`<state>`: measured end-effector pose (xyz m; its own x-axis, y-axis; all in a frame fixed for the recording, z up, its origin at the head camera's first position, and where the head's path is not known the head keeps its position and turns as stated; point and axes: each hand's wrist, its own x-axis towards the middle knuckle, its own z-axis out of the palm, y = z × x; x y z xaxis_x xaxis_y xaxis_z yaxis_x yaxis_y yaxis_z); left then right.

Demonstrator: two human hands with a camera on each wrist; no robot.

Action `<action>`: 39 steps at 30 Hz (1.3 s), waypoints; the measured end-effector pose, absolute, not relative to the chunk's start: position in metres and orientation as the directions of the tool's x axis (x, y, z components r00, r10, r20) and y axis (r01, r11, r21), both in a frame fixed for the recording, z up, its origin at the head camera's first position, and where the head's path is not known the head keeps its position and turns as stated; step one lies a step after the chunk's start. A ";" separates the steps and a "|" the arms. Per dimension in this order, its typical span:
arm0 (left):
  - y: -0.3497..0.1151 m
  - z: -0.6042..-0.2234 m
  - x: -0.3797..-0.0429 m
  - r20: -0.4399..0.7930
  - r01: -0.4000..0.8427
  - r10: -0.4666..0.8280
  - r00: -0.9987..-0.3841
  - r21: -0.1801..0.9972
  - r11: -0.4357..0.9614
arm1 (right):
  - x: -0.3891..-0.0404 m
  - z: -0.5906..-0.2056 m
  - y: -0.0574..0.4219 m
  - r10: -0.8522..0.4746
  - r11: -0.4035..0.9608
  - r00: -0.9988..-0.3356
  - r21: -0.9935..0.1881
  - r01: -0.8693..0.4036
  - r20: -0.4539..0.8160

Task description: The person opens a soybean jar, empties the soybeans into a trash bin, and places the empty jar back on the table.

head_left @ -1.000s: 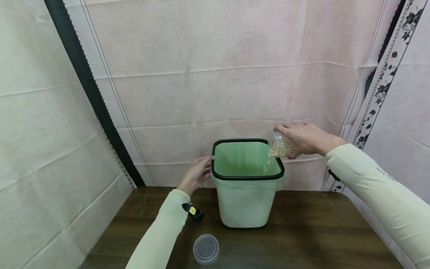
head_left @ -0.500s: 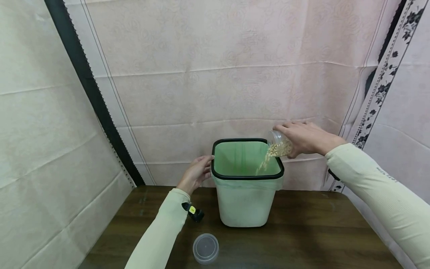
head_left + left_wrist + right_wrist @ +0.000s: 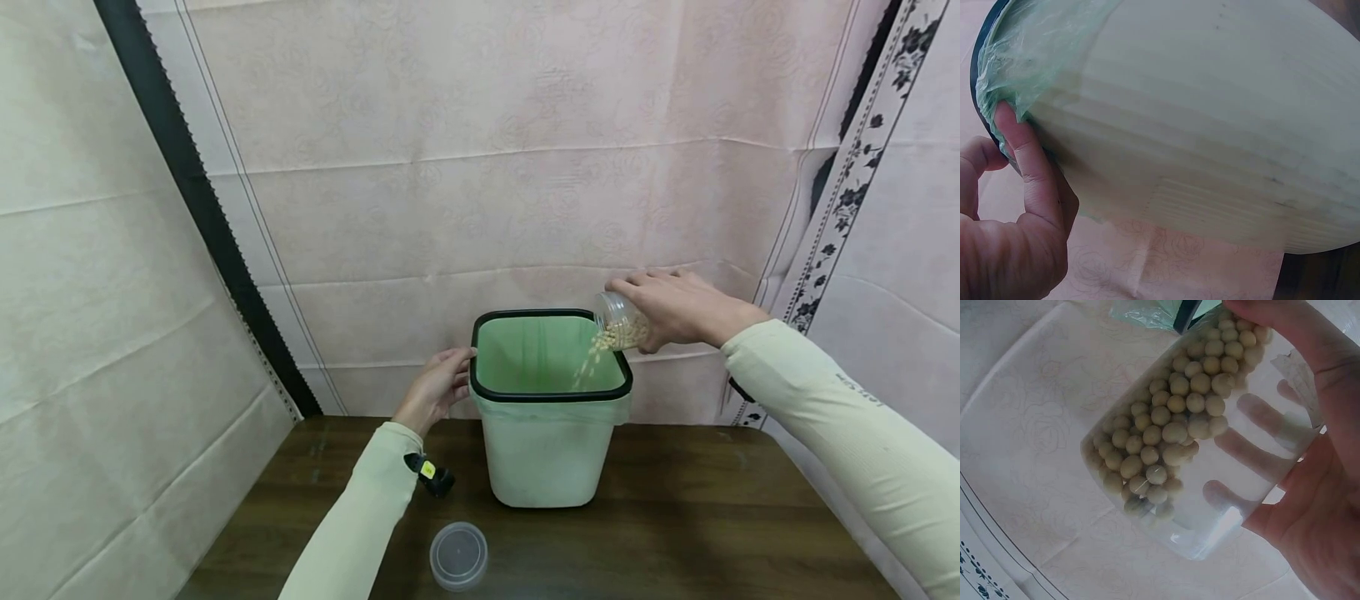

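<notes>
My right hand (image 3: pixel 678 308) grips a clear jar (image 3: pixel 617 310), tipped mouth-down to the left over the right rim of a pale green trash bin (image 3: pixel 547 454). Round yellowish soybeans (image 3: pixel 1175 403) lie along the jar's lower side in the right wrist view, and a thin stream of them falls into the bin. A green plastic bag (image 3: pixel 1035 56) lines the bin and folds over outside, under the black rim (image 3: pixel 551 397). My left hand (image 3: pixel 437 387) pinches the bin's left rim between thumb and fingers, touching the bag. The bin's floor is hidden from view.
A round translucent lid (image 3: pixel 458 556) lies on the dark wooden table (image 3: pixel 675 517) in front of the bin. Pale patterned cloth (image 3: pixel 487 167) hangs behind the table and along both sides.
Soybeans keep falling from the jar; the stream thickened half a second ago and is somewhat thinner now. Fewer beans show near the jar's mouth. Both hands stay nearly still.
</notes>
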<state>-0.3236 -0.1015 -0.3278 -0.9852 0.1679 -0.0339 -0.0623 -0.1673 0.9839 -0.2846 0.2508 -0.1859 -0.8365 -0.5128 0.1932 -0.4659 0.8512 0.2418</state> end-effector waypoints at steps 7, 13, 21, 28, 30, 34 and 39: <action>-0.101 -0.327 -0.322 -0.024 -0.053 0.168 -0.985 0.984 -0.169 | -0.285 -0.187 0.251 -0.517 0.848 -0.833 0.257 -0.465 0.198; -0.101 -0.327 -0.322 -0.038 -0.066 0.162 -0.986 0.983 -0.172 | -0.285 -0.187 0.251 -0.516 0.847 -0.833 0.265 -0.461 0.200; -0.101 -0.328 -0.324 -0.036 -0.064 0.165 -0.986 0.983 -0.173 | -0.284 -0.187 0.253 -0.526 0.836 -0.826 0.299 -0.460 0.201; -0.099 -0.328 -0.323 -0.042 -0.073 0.171 -0.984 0.981 -0.179 | -0.283 -0.188 0.255 -0.532 0.830 -0.820 0.324 -0.454 0.211; -0.099 -0.328 -0.324 -0.041 -0.073 0.174 -0.984 0.980 -0.183 | -0.282 -0.188 0.254 -0.533 0.829 -0.818 0.326 -0.454 0.217; -0.099 -0.329 -0.324 -0.043 -0.075 0.170 -0.985 0.979 -0.191 | -0.282 -0.189 0.253 -0.545 0.822 -0.806 0.333 -0.462 0.228; -0.099 -0.329 -0.325 -0.038 -0.069 0.167 -0.985 0.981 -0.181 | -0.281 -0.189 0.251 -0.550 0.819 -0.803 0.335 -0.466 0.229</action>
